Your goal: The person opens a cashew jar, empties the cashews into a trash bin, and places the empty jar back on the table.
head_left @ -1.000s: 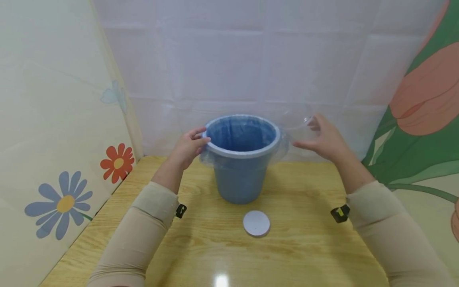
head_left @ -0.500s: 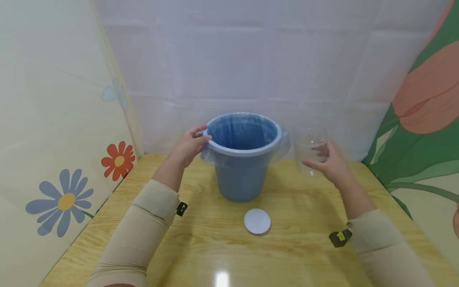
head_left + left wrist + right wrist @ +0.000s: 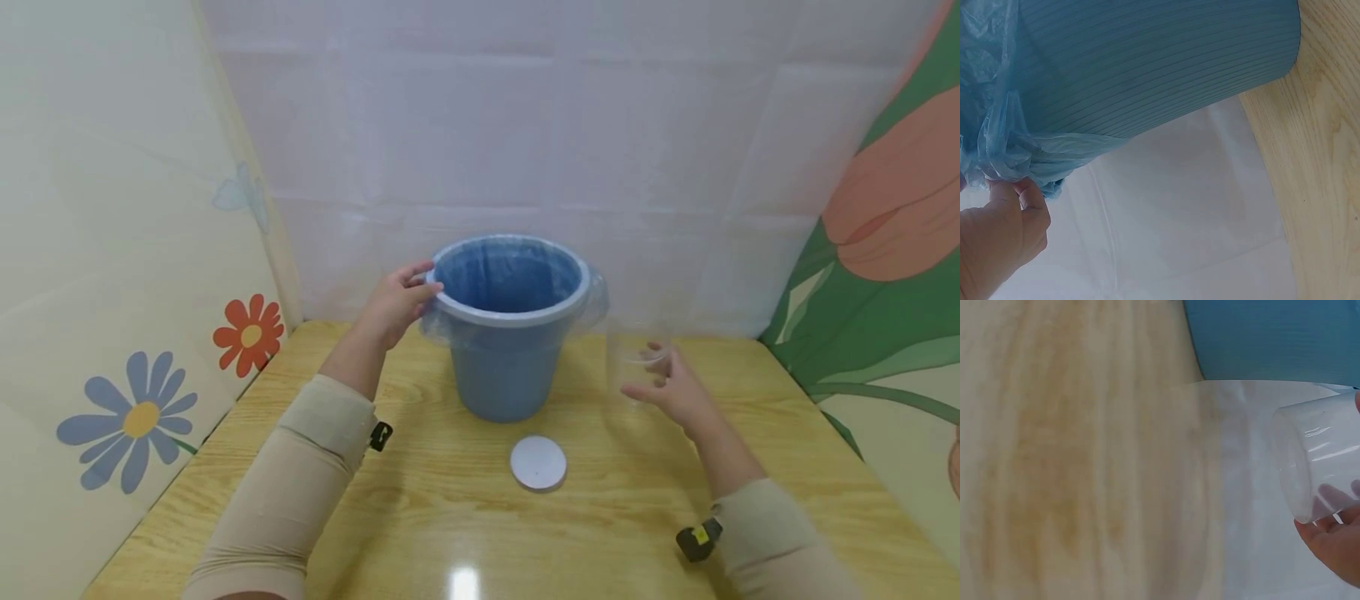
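A blue trash can (image 3: pixel 504 375) with a thin plastic bag (image 3: pixel 596 302) folded over its rim stands toward the back of the table. At the left side of that rim my left hand (image 3: pixel 396 307) grips the edge; the left wrist view has its fingers bent against the bunched bag (image 3: pixel 1007 140). To the right of the can, my right hand (image 3: pixel 675 390) holds a clear cylindrical container (image 3: pixel 1319 456) by its side. Through its see-through wall some fingertips show. The container is hard to make out in the head view.
A flat white round disc (image 3: pixel 538 462) lies on the wooden table (image 3: pixel 450 517) in front of the can. White cloth (image 3: pixel 465 125) hangs behind, and flower-printed panels border both sides.
My right hand has come down from about rim height, bringing the clear container lower toward the table, right of the can. The left hand has stayed at the rim.
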`<state>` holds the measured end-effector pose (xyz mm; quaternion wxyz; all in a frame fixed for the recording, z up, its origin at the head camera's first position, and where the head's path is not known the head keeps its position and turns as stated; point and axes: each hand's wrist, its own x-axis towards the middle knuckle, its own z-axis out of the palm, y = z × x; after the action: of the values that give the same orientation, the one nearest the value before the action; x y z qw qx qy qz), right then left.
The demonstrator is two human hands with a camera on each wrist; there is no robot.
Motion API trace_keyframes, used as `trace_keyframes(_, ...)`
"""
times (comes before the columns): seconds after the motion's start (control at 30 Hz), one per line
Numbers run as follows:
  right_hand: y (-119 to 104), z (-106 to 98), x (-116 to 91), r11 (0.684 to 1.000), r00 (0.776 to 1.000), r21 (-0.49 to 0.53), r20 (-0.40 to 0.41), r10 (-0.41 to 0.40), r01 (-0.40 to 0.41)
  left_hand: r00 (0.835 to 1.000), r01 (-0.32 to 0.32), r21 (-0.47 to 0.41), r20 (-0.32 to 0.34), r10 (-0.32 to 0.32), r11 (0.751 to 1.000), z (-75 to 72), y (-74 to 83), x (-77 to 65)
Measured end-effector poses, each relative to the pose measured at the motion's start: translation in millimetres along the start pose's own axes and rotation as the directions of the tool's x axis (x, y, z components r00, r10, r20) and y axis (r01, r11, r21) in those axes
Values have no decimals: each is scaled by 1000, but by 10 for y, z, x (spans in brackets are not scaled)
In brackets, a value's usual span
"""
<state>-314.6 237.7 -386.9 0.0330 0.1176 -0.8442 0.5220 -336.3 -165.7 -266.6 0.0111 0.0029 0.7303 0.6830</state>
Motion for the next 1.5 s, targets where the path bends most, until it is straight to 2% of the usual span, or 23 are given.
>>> trace_keyframes(0.2,154,98,-32,1000,999,17,33,5,-6,1000,-5,10,0,5,1000,-6,-22,16)
trace_keyframes(0.4,286,157,-73,999,993,42,119,-12,7,1000,-13,19,-3,13,1000,-2,-18,10)
trace_keyframes(0.6,316,182,-128,998,974,50,225,37,-50,1000,-12,8,-5,12,1000,1,2,4)
trace_keyframes(0.77,370,177,-151,995,957,74,287,44,-68,1000,-11,11,-6,11,1000,8,-2,10)
trace_keyframes(1.13,460,164,-147,989,949,111,309,62,-101,1000,-14,8,-10,15,1000,0,-16,18)
trace_keyframes(1.27,471,130,-147,989,944,85,318,90,-122,1000,-12,10,-9,12,1000,-7,-25,26)
trace_keyframes(1.4,477,11,-127,991,919,-6,372,129,-136,1000,-10,15,-12,11,1000,-16,-36,31)
trace_keyframes(1.5,445,-153,-95,988,885,-75,440,153,-134,1000,-11,36,-16,11,999,-18,-39,36)
